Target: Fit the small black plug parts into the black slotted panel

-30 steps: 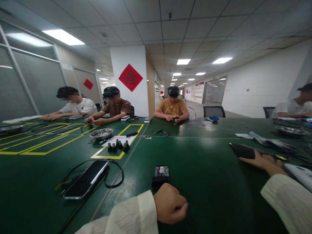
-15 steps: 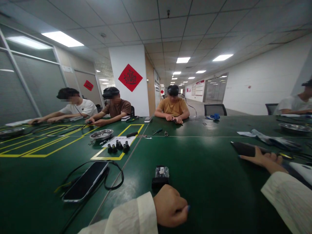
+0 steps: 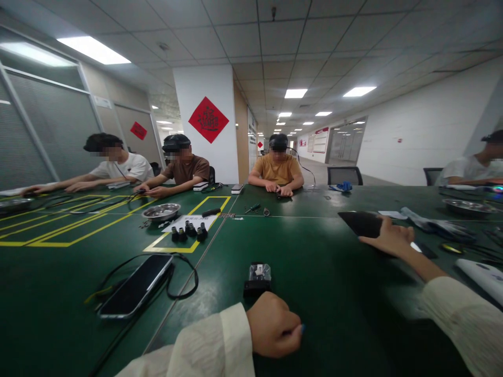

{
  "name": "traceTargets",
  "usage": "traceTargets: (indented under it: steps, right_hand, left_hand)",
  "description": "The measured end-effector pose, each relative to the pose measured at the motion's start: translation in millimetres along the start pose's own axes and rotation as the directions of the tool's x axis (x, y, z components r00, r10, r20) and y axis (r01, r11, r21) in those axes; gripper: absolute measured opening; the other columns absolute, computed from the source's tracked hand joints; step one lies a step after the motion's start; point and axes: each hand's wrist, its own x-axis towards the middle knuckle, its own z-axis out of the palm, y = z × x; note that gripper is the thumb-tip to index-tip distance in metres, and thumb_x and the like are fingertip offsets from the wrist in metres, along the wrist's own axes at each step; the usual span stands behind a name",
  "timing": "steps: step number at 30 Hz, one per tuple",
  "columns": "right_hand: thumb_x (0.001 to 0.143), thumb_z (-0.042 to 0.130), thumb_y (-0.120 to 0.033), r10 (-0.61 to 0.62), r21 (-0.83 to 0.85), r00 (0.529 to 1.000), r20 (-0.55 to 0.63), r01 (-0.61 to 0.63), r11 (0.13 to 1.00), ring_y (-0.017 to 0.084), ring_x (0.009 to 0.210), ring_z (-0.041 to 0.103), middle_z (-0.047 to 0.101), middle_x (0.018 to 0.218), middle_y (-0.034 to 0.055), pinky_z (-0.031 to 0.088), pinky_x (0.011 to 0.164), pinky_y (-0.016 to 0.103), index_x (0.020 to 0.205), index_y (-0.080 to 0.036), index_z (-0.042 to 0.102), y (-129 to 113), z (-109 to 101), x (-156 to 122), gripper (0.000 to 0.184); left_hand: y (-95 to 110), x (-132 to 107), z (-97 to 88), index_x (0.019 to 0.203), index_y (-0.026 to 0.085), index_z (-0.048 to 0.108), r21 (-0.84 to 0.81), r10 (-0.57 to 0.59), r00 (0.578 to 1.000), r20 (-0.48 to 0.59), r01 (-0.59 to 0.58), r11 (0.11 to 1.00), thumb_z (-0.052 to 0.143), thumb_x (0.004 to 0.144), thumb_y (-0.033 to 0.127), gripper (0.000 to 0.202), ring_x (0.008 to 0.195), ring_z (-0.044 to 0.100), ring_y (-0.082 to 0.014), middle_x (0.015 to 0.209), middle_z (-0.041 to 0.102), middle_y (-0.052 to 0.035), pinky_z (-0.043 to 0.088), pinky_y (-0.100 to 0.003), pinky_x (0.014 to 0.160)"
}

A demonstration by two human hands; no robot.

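Note:
My left hand [image 3: 275, 324] rests on the green table [image 3: 314, 293] as a loose fist, with nothing visible in it. Just beyond its knuckles sits a small black block [image 3: 257, 287] with a clear plastic-wrapped piece [image 3: 259, 272] against its far side. Out to the right, my right hand [image 3: 391, 238] grips a dark, flat, pointed-looking panel [image 3: 359, 222], thumb along the near edge and fingers over the top. The panel is tilted, and its exact kind cannot be made out. Part of it is hidden behind the hand.
At left lies a smartphone [image 3: 137, 285] ringed by a black cable [image 3: 192, 285]. Beyond it stand several black fittings [image 3: 188, 231], a metal bowl [image 3: 161, 211] and a screwdriver [image 3: 252, 207]. A white device [image 3: 481, 280] and plastic bags [image 3: 440, 228] lie right. Several people sit around.
My right hand has moved left and slightly up, bringing the dark panel away from the right-hand clutter. The left hand stays in its fist; the view has shifted slightly.

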Motion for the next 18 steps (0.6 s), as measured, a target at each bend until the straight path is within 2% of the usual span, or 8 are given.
traceTargets:
  steps: [3, 6, 10, 12, 14, 18]
  right_hand:
    - [0.058, 0.055, -0.069, -0.168, 0.032, 0.986, 0.002, 0.168, 0.985, 0.040, 0.104, 0.051, 0.059, 0.102, 0.0206, 0.024, 0.094, 0.051, 0.127, -0.012, 0.036, -42, -12, -32, 0.091]
    - [0.057, 0.059, -0.065, -0.282, 0.112, 0.959, 0.029, 0.277, 0.954, 0.036, 0.100, 0.053, 0.057, 0.103, 0.0157, 0.032, 0.090, 0.048, 0.125, -0.016, 0.039, -82, -16, -78, 0.086]
    - [0.052, 0.066, -0.055, -0.478, 0.239, 0.878, 0.006, 0.463, 0.854, 0.034, 0.110, 0.045, 0.053, 0.110, 0.0106, 0.023, 0.098, 0.052, 0.123, -0.024, 0.039, -125, -17, -139, 0.083]
    - [0.050, 0.069, -0.049, -0.505, 0.277, 0.863, -0.015, 0.488, 0.828, 0.034, 0.111, 0.044, 0.052, 0.111, 0.0102, 0.018, 0.100, 0.055, 0.123, -0.025, 0.038, -140, -18, -161, 0.083]
    - [0.050, 0.070, -0.046, -0.496, 0.290, 0.868, -0.016, 0.479, 0.828, 0.034, 0.109, 0.044, 0.052, 0.108, 0.0106, 0.016, 0.101, 0.056, 0.121, -0.024, 0.041, -151, -18, -174, 0.080]
    - [0.053, 0.068, -0.046, -0.466, 0.291, 0.884, 0.042, 0.435, 0.852, 0.035, 0.109, 0.044, 0.053, 0.105, 0.0123, 0.015, 0.101, 0.057, 0.120, -0.020, 0.044, -164, -16, -184, 0.076]
  left_hand:
    - [0, -1, 1.3, 0.053, 0.017, 0.040, 0.022, 0.006, 1.000, -0.014, -0.006, 1.000, 0.045, 0.080, 0.023, 0.028, 0.036, 0.031, -0.0071, 0.043, 0.039, 0.0041, 0.022, -0.024, 0.038]
    - [0, -1, 2.5, 0.053, 0.018, 0.042, 0.045, 0.027, 1.000, -0.015, -0.026, 0.999, 0.046, 0.080, 0.023, 0.027, 0.036, 0.034, -0.0081, 0.042, 0.040, 0.0035, 0.024, -0.025, 0.037]
    - [0, -2, 4.7, 0.053, 0.019, 0.043, 0.091, 0.019, 0.999, -0.040, -0.015, 0.996, 0.046, 0.078, 0.024, 0.026, 0.036, 0.036, -0.0091, 0.043, 0.041, 0.0026, 0.023, -0.027, 0.037]
    - [0, -2, 5.9, 0.052, 0.019, 0.043, 0.102, 0.014, 0.998, -0.057, -0.008, 0.995, 0.046, 0.077, 0.024, 0.026, 0.036, 0.036, -0.0093, 0.042, 0.042, 0.0022, 0.023, -0.027, 0.037]
    - [0, -3, 7.0, 0.051, 0.019, 0.043, 0.105, 0.012, 0.997, -0.075, -0.004, 0.995, 0.046, 0.076, 0.024, 0.025, 0.036, 0.036, -0.0095, 0.042, 0.042, 0.0018, 0.023, -0.027, 0.038]
    - [1, -1, 7.4, 0.052, 0.018, 0.044, 0.100, 0.003, 0.994, -0.105, 0.008, 0.995, 0.047, 0.076, 0.024, 0.024, 0.037, 0.037, -0.0092, 0.042, 0.044, 0.0015, 0.024, -0.027, 0.040]
